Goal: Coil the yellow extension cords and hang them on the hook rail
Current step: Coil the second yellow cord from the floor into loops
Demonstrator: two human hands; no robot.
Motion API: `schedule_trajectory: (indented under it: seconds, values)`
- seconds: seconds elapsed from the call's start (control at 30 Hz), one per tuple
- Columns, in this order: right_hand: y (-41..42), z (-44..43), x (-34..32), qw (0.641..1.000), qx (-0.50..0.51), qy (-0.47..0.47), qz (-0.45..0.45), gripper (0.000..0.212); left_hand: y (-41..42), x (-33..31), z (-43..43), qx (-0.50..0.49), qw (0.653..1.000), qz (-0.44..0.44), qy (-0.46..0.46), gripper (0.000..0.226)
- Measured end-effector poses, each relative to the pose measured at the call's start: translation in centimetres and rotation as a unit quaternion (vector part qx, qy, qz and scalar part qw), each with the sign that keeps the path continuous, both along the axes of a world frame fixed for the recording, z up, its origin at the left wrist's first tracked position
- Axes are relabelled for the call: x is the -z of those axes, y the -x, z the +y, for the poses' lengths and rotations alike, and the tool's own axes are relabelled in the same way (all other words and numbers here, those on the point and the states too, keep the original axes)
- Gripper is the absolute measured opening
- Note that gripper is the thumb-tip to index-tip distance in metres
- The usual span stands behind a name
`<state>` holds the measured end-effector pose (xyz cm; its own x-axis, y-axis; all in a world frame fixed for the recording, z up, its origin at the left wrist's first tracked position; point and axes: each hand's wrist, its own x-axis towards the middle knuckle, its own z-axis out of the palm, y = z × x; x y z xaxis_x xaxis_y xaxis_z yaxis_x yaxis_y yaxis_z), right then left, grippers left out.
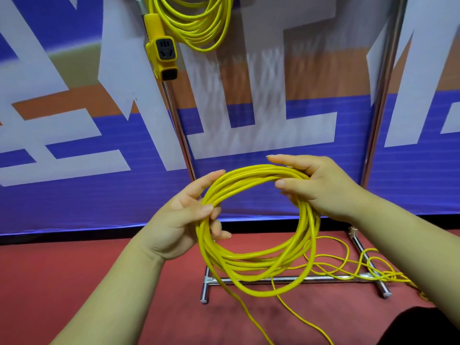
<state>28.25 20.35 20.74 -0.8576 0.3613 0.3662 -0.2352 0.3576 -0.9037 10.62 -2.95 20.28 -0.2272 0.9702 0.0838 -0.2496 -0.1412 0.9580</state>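
A round coil of yellow extension cord (251, 266) hangs between my two hands at the middle of the view. My left hand (179, 220) grips its left side, thumb over the strands. My right hand (316, 185) pinches the top right of the coil, index finger stretched out above it. Loose yellow cord (348, 268) trails from the coil down across the red floor to the right. Another coiled yellow cord (199, 26) hangs at the top of the view, its yellow socket block (163, 53) dangling at its left. The hook rail itself lies out of frame.
A chrome rack stands ahead, with a left post (179, 130), a right post (380, 103) and a floor bar (286, 278) on feet. Behind it hangs a blue, white and orange banner (74, 115). Red carpet (74, 265) covers the floor.
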Motion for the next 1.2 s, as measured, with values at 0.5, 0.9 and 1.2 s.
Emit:
schedule_trajectory:
  seconds: [0.5, 0.9, 1.2]
  values:
    - [0.4, 0.6, 0.3, 0.998, 0.024, -0.060, -0.023, 0.038, -1.0, -0.3, -0.3, -0.078, 0.985, 0.149, 0.039, 0.061]
    - [0.4, 1.4, 0.9, 0.981, 0.058, -0.181, -0.032, 0.041, -1.2, 0.7, 0.9, -0.235, 0.936, 0.258, 0.044, 0.059]
    - [1.6, 1.6, 1.5, 0.976, 0.159, -0.130, 0.074, 0.046, -1.4, 0.1, 1.2, 0.033, 0.995, -0.075, -0.065, 0.087]
